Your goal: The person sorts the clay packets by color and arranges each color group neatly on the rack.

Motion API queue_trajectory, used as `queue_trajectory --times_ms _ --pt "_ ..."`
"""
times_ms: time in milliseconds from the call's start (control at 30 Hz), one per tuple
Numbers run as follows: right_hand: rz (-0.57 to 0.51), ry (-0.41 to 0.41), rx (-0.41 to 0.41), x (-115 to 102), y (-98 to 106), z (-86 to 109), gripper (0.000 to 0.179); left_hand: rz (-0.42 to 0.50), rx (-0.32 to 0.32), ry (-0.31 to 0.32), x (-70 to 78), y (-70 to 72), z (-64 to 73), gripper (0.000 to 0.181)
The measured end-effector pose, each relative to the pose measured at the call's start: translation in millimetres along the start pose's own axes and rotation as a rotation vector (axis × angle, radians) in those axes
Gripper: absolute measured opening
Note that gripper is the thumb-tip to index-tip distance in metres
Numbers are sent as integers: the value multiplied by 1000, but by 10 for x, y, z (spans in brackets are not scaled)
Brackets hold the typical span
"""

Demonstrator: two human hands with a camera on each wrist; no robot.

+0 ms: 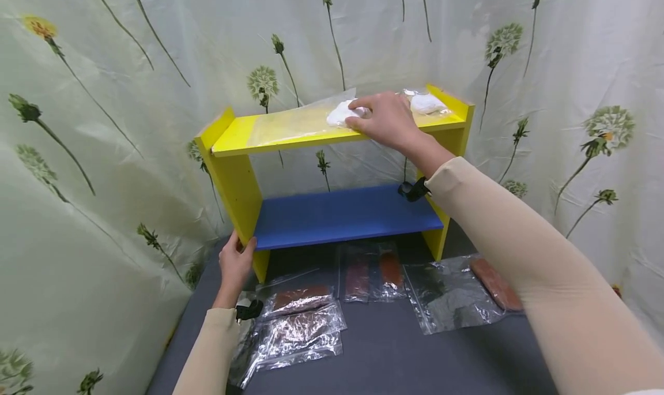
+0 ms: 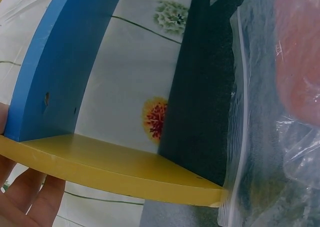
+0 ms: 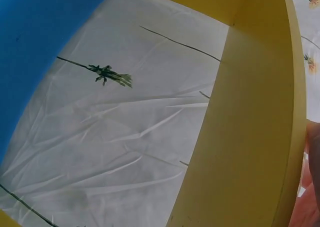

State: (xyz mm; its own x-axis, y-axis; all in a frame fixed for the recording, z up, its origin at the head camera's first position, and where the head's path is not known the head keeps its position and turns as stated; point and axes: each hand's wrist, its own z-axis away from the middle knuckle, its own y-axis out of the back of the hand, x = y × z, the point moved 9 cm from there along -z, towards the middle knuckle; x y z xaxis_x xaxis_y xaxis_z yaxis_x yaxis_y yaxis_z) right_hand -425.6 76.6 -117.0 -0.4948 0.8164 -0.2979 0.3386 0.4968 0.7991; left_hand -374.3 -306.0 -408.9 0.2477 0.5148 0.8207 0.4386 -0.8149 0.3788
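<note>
A small shelf unit with yellow side panels (image 1: 231, 181), a yellow top board (image 1: 241, 135) and a blue lower board (image 1: 347, 210) stands against the curtain. My left hand (image 1: 236, 262) grips the outer edge of its left side panel near the blue board, with its fingers behind the panel in the left wrist view. On the top board lies a clear plastic bag (image 1: 290, 121) with a soft white lump (image 1: 339, 113) inside. My right hand (image 1: 386, 118) pinches that lump between thumb and fingers. Another clear bag with a white lump (image 1: 427, 104) lies at the right end.
Clear zip bags with reddish-brown slabs lie on the dark table (image 1: 394, 349): several below the shelf, such as a front left bag (image 1: 301, 328), and one with a slab (image 1: 495, 282) at right. A flower-patterned curtain (image 1: 104, 210) hangs behind and at the left.
</note>
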Motion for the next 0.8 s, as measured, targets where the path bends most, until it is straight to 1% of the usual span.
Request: queue_trajectory --times_ms 133,300,467,600,800 --pt "0 13 -27 12 -48 2 42 3 12 2 -12 -9 13 42" --pt "-20 3 -59 28 -72 -11 44 7 8 -10 -3 -8 14 41" --pt "25 17 -92 18 -101 -4 45 15 8 -14 18 9 -2 41" --pt "55 24 -91 9 -112 -2 46 12 10 -18 29 8 -2 43" --pt "15 6 -66 14 -93 -7 47 4 12 -24 26 6 15 41"
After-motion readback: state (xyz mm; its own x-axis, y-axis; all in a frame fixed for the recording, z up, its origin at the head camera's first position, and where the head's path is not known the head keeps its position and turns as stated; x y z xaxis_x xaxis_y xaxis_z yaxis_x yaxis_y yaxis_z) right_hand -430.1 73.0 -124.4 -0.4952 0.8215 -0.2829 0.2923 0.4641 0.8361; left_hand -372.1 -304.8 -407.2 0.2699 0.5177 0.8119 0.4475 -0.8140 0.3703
